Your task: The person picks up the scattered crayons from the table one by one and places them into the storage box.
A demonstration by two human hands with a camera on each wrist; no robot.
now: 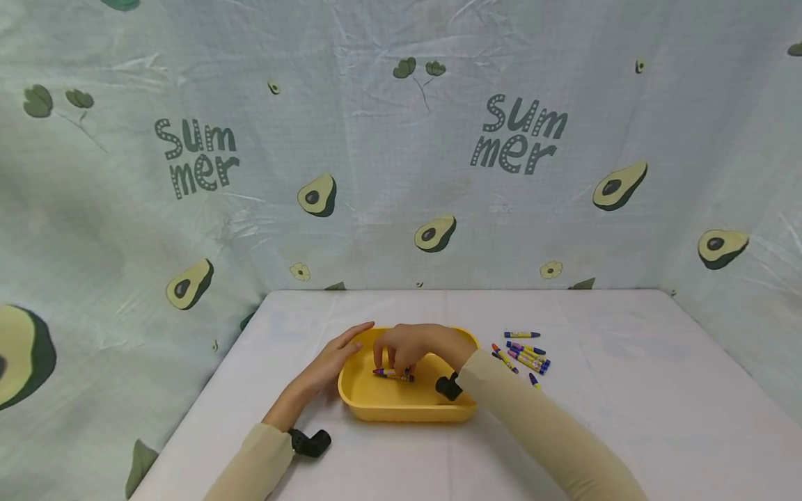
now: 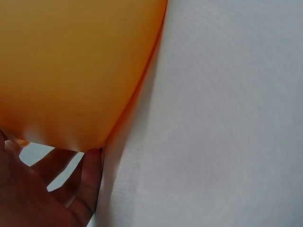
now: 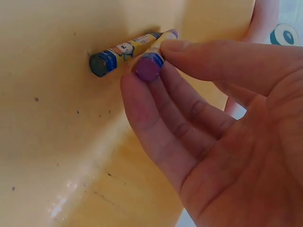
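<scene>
Two crayons are in the yellow tray (image 1: 376,403), lying sideways. The right hand (image 1: 407,348) pinches the purple crayon (image 3: 147,67) beside the blue crayon (image 3: 106,61). The left hand (image 1: 332,365) rests flat, fingers straight, on the tray's left rim.

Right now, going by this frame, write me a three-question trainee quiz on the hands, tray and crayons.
1. True or false: the right hand pinches a purple crayon inside the yellow tray.
2. What does the left hand touch? A) loose crayons B) the tray's outer side C) nothing
3. Which side of the tray do the loose crayons lie on?

Key: 1 true; 2 B; 3 the person's right, on the table.
</scene>
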